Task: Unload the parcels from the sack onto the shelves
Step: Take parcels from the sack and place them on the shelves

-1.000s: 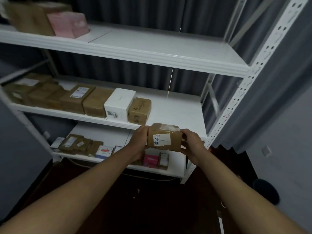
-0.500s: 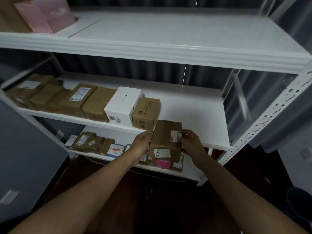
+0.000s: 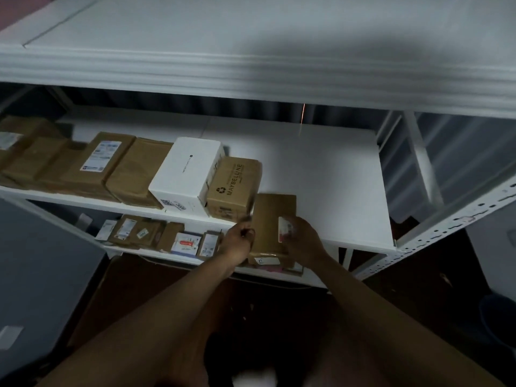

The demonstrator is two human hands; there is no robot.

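1. While both hands close on it from either side, a brown cardboard parcel sits at the front edge of the middle shelf, its near end jutting past the lip.
2. The left hand grasps the parcel's left side with curled fingers; the right hand grasps its right side, fingers wrapped over a white label with red print that is too blurred to read.
3. A second white label on the parcel's near face carries dark marks I cannot make out.
4. Just to the left, nearly touching the parcel, stands a brown carton printed "MAYBELLINE" with a recycling symbol beside the name.
5. Against that carton leans a white box with a small dot and a faint line of text on top, plus a QR-style code on its front corner.
6. Further left runs a row of brown taped boxes; one of them bears a white shipping label with blue and red print, illegible from here.
7. On the lower shelf lie small flat packets, among them a white one with a red mark.
8. The top shelf spans the view overhead, white and ribbed along its front edge.
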